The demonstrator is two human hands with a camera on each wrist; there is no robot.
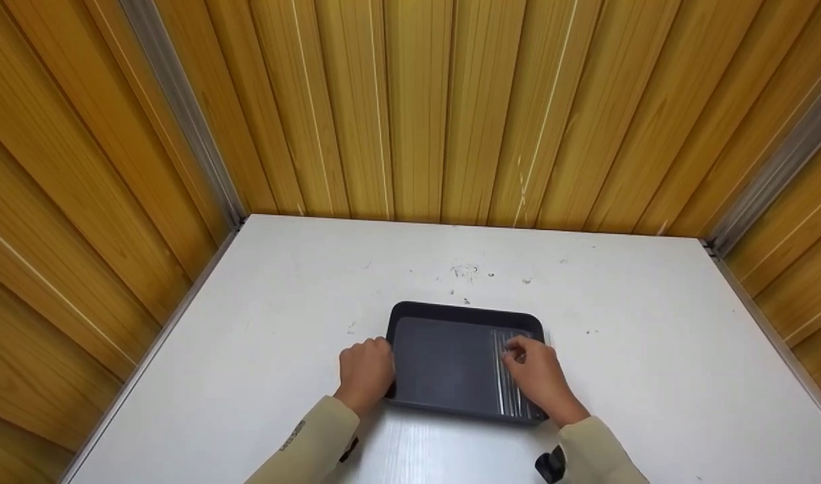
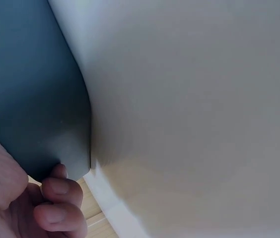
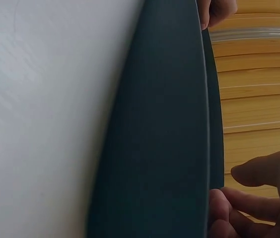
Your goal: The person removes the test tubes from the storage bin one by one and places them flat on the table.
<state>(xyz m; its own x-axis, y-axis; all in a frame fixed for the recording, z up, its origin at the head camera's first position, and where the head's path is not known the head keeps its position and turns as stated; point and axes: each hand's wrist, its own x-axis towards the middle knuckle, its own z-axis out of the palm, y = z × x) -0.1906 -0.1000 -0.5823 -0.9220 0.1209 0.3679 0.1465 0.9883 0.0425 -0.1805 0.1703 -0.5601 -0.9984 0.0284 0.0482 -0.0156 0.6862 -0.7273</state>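
A dark grey rectangular tray lies on the white table. Several thin, clear, shiny sticks run side by side along its right part. At the tray's left wall, my left hand grips the rim; in the left wrist view, the curled fingers touch the end of the dark wall. My right hand is over the right side of the tray, near the sticks. In the right wrist view its thumb stands apart from the bent fingers, and nothing shows between them. The tray wall partly hides those fingertips.
The white table extends around the tray, with dark scuff marks behind it. Wood-look panels enclose the back and both sides, with metal posts at the corners. Beige sleeves cover both forearms.
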